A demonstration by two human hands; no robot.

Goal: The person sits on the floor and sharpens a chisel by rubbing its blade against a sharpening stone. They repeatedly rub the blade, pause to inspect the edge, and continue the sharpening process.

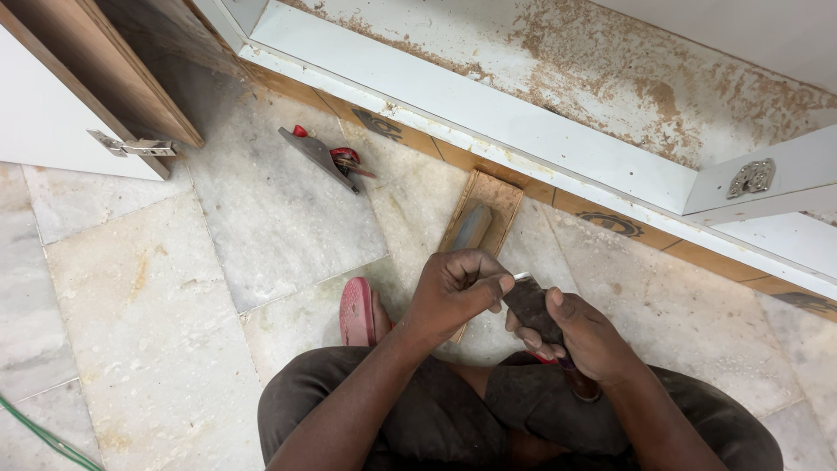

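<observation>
A squatting person's right hand is wrapped around a dark-handled chisel, held over the lap above the marble floor. The left hand is curled, thumb and fingers pinching at the tool's metal tip. Just beyond the hands lies a sharpening stone in a wooden holder (beside a sawdust-covered white cabinet). A small hand plane rests farther off.
</observation>
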